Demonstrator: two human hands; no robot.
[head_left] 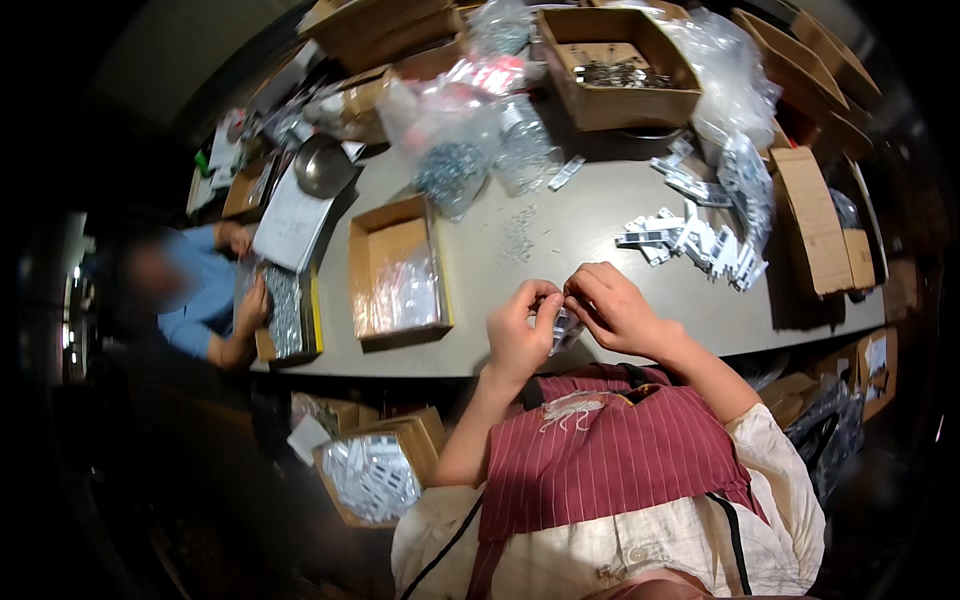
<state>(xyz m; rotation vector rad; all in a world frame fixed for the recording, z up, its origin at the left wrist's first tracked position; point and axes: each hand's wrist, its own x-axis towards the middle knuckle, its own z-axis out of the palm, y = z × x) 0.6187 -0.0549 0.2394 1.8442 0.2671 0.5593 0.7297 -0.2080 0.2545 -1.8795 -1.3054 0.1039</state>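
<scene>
Close to the table's front edge, my left hand (524, 330) and my right hand (615, 308) meet, fingers pinched together. Between and just below them shows a small whitish-grey piece (565, 333), seemingly in clear plastic; my fingers cover much of it, so its exact kind is hidden. Beyond my hands, small loose pale bits (518, 235) are scattered on the tabletop. Right of them lies a heap of flat white and grey metal pieces (690, 240), with a single similar piece (567, 173) farther back.
An open cardboard box (440, 265) holding clear bags stands to the left. Past it a person in blue (190, 310) handles a box of metal parts (287, 315). Plastic bags (450, 175), a metal bowl (323, 167) and a carton (620, 105) crowd the back. A carton of bagged pieces (370, 475) sits below.
</scene>
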